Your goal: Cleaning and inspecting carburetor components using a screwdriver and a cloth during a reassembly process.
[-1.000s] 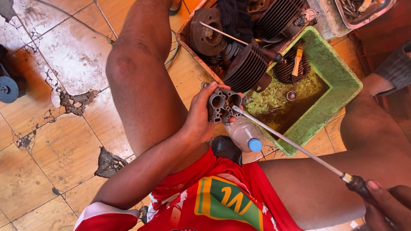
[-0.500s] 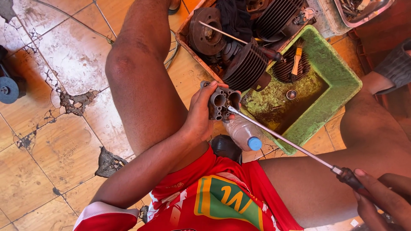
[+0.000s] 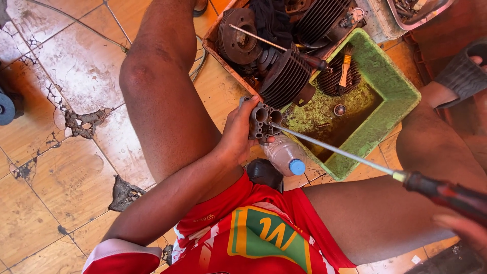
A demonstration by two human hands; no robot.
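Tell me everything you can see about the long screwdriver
The screwdriver has a long, thin, bare metal shaft and a dark red and black handle. It lies slanted across the green tub. Its tip sits in a hole of the grey metal part held by the left hand. The right hand holds the handle.

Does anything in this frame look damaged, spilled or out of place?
Yes. The floor tiles are cracked, with broken-out dark patches left of the person's leg. The green tub holds murky brownish liquid, its inside stained, and a brush lies across a finned part in it.
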